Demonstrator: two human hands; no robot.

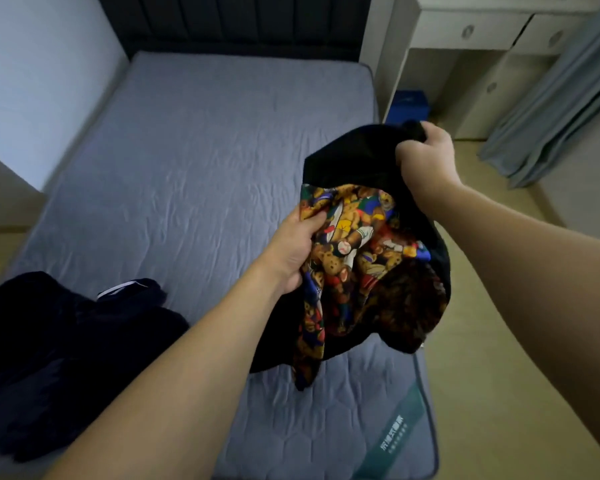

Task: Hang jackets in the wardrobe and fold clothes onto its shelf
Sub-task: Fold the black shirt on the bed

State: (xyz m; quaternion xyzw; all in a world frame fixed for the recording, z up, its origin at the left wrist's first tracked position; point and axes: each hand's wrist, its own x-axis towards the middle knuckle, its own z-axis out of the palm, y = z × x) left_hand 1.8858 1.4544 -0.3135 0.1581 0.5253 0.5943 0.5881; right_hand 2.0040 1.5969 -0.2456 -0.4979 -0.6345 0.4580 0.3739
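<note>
Both hands are lifting 1 garment (368, 258) clear of the bed (194, 140), above its near right corner. The left hand (297, 247) is closed on the bear-printed fabric at the garment's left side, thumb on top and the fingers folded under the cloth. The right hand (421, 150) is fisted tight around a bunch of the black fabric at the top, held higher and farther out. The garment is hanging crumpled between them, its lowest fold touching or just above the mattress; I cannot tell which.

It looks like a black jacket turned to show a printed lining, though that is a judgement. To handle it well, the hands should be working along to the collar or both shoulders, then giving it a shake so it is hanging straight before any hanger or fold. A fistful in the middle will be keeping it twisted.

A pile of dark clothes (66, 341) is lying on the bed's near left corner, well apart from the held garment, with 1 white-edged piece on top. Beyond the bed, a pale cabinet (471, 32) is showing 2 closed drawers, contents hidden, above an open space where a blue box (409, 105) is sitting on the floor. No wardrobe interior, shelf or hanger is in view.
</note>
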